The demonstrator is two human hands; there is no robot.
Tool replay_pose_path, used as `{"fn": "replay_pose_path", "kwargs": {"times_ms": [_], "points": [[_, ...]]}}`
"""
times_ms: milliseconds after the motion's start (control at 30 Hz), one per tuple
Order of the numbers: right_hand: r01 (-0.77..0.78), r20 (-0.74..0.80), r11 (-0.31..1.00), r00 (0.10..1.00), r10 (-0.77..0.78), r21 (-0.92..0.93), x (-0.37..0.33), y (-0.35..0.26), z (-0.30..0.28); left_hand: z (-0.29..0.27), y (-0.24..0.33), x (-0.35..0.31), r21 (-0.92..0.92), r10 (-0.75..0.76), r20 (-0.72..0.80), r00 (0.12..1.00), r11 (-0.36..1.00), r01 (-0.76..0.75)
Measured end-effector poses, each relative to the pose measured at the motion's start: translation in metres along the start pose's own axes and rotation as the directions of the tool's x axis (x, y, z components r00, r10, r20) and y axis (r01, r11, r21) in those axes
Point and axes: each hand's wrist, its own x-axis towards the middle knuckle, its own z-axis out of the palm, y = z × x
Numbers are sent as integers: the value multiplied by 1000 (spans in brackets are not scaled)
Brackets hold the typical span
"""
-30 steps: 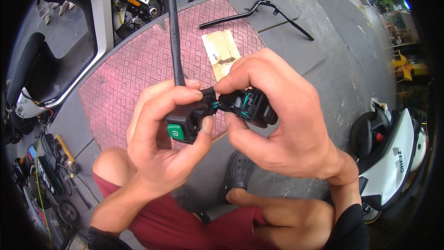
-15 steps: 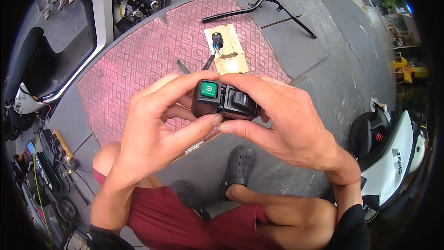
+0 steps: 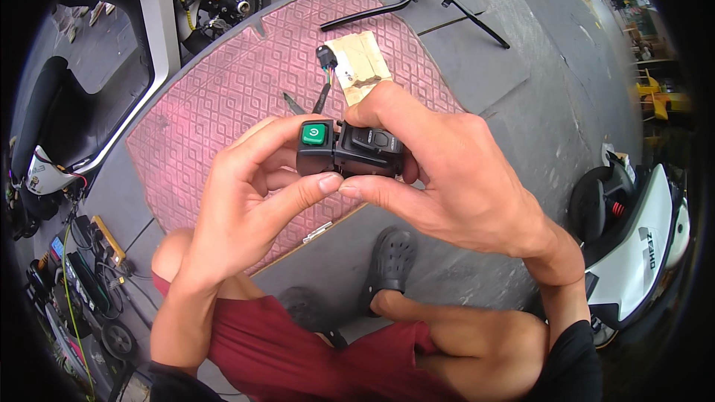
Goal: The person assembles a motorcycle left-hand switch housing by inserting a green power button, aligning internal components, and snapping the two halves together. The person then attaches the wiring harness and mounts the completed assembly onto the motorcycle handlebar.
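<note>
A black handlebar switch housing is held between my two hands over the near part of a pink patterned board. It bears a green power button on its left block and black switches on its right block. A narrow gap runs between these blocks. My left hand grips the button end, thumb on the near side. Around the other end my right hand is closed, its index finger over the far edge and its thumb near the left thumb. A black cable runs beyond the housing to a black connector.
Under the hands is the pink board. On it lies a torn cardboard piece; a bent black handlebar rests across its far edge. A white scooter stands at left, another white vehicle at right. Tools and cables lie lower left.
Both hands and the housing have shifted slightly left and away from me. The housing's right block has turned a little. The connector has swung left off the cardboard.
</note>
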Motion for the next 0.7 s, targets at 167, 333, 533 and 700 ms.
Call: {"fn": "replay_pose_path", "kwargs": {"times_ms": [167,333,533,700], "points": [[93,-80,995,992,-95,-28,-3,7,8,-2,-5,2,-133,-2,17,1000,991,4],[145,-82,989,986,-144,10,-1,15,11,-7,0,5,77,44,52,998,996,-48],[289,-269,957,923,-276,8,-1,23,26,-18,-3,13,351,281,90,956,889,-294],[291,-339,956,897,-284,-29,-6,23,31,-19,-3,12,427,318,116,941,839,-336]]}}
